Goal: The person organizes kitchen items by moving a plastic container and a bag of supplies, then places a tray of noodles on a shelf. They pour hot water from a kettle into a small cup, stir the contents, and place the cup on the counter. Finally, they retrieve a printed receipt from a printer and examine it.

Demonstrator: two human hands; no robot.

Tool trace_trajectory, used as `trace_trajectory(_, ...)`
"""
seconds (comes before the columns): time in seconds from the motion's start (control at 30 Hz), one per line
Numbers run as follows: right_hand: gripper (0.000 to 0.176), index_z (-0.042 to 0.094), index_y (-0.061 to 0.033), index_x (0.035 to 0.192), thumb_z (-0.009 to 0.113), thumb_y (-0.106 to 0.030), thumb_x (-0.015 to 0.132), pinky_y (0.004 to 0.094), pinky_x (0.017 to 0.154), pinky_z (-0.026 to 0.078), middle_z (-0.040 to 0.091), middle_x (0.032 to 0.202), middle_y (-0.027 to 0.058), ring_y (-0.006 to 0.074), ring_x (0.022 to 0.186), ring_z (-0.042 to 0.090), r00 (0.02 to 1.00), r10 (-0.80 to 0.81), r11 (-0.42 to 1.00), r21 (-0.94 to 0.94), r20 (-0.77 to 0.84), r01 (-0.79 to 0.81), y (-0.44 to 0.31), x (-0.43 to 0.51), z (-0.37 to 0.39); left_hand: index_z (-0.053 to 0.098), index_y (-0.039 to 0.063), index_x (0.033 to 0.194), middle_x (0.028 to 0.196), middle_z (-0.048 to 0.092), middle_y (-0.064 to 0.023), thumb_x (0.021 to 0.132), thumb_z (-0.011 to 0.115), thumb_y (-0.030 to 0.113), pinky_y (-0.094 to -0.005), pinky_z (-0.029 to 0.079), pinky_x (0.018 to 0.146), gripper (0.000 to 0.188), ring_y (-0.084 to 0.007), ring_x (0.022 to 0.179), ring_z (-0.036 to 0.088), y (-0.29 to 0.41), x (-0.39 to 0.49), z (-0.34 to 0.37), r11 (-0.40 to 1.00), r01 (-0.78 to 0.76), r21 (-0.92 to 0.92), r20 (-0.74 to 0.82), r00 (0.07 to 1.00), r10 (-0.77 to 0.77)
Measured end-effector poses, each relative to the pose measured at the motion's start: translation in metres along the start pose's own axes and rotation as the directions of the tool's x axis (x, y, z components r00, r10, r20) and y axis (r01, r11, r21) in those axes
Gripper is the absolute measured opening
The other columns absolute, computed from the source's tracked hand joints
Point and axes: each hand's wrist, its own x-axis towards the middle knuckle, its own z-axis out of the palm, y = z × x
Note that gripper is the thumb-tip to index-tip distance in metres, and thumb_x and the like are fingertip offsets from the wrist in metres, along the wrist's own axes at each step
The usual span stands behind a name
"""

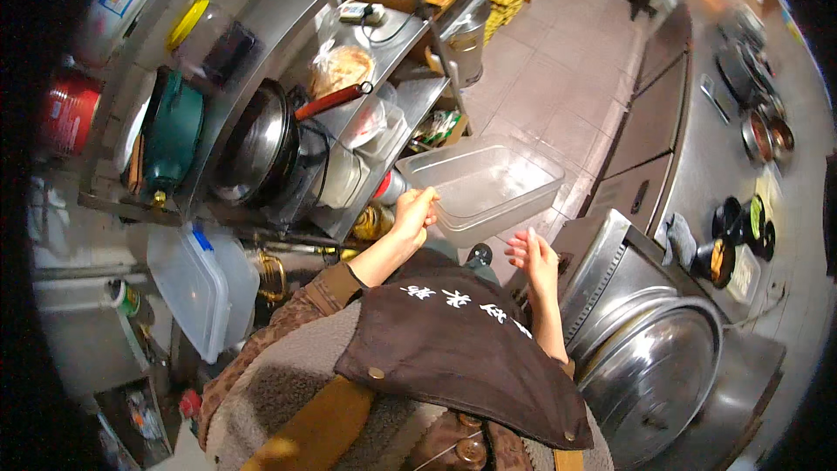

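My left hand (416, 214) grips the near left rim of a translucent plastic storage tub (484, 186), which hangs over the tiled floor in front of my body. The tub has no lid on it, and I see nothing inside but glare on its bottom. Just off the tub's near right side is my right hand (535, 255), palm turned inward, fingers apart and holding nothing. A dark apron (458, 347) bearing writing covers my front below both hands.
Left, a metal shelf rack (418, 46) carries a bagged food item (341, 70), tubs and a wok (252, 144). A lidded plastic box (203, 294) stands lower left. Right, a steel counter (700, 163) holds pots and small bowls; a large round metal lid (654, 379) lies nearer me.
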Motion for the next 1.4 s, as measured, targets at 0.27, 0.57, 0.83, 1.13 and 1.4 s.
trace_trajectory(0.27,0.044,0.058,-0.0069,0.089,0.073,-0.048,0.09,0.0231,0.056,0.05,0.061,0.073,0.0025,0.0133,0.063,0.066,0.975,0.201,0.975,-0.12,0.095,-0.189,-0.023,0.089,0.052,0.048,0.0,0.087,0.067,0.05,-0.0051,0.085,0.066,0.004,-0.0272,0.038,0.043,0.018,-0.0116,0.048,0.046,-0.017,0.019,0.016,0.995,-0.041,-0.087,-0.118,0.993,0.031)
trace_trajectory(0.57,0.021,0.06,-0.0069,0.084,0.07,-0.024,0.09,0.0251,0.053,0.05,0.056,0.066,0.0012,0.0125,0.055,0.058,0.979,0.192,0.964,-0.172,-0.065,-0.2,-0.047,0.155,0.065,0.046,0.004,0.089,0.065,0.054,-0.0053,0.089,0.07,0.008,-0.0275,0.039,0.043,0.024,-0.0116,0.05,0.05,0.011,0.085,0.042,1.0,0.028,0.008,-0.009,1.0,-0.028)
trace_trajectory(0.83,0.016,0.056,-0.0055,0.079,0.065,-0.015,0.088,0.0281,0.05,0.042,0.053,0.064,0.002,0.012,0.051,0.05,0.978,0.046,0.968,-0.231,-0.202,-0.094,-0.063,0.19,0.051,0.06,0.003,0.092,0.075,0.064,-0.0066,0.1,0.058,0.05,-0.0238,0.041,0.047,0.047,-0.0103,0.054,0.055,0.031,0.131,0.031,0.92,0.259,0.296,0.246,0.91,-0.335)
trace_trajectory(1.13,0.01,0.059,-0.0055,0.079,0.062,-0.012,0.086,0.0255,0.051,0.038,0.056,0.069,-0.0012,0.0076,0.057,0.047,1.0,-0.004,0.878,-0.478,-0.019,-0.005,-0.09,0.24,0.037,0.067,-0.001,0.094,0.09,0.071,-0.0137,0.095,0.065,0.051,-0.0296,0.053,0.067,0.052,-0.0207,0.075,0.066,0.006,0.153,-0.01,0.808,0.589,-0.029,0.181,0.798,-0.575)
trace_trajectory(1.4,0.018,0.05,-0.0079,0.075,0.065,-0.009,0.085,0.0249,0.056,0.038,0.05,0.067,-0.0033,0.0065,0.06,0.046,0.987,0.055,0.865,-0.501,0.154,0.03,-0.119,0.296,0.021,0.069,-0.001,0.105,0.106,0.073,-0.0141,0.097,0.062,0.027,-0.0279,0.052,0.083,0.029,-0.0188,0.091,0.066,-0.023,0.14,0.002,0.839,0.487,-0.244,0.339,0.853,-0.397)
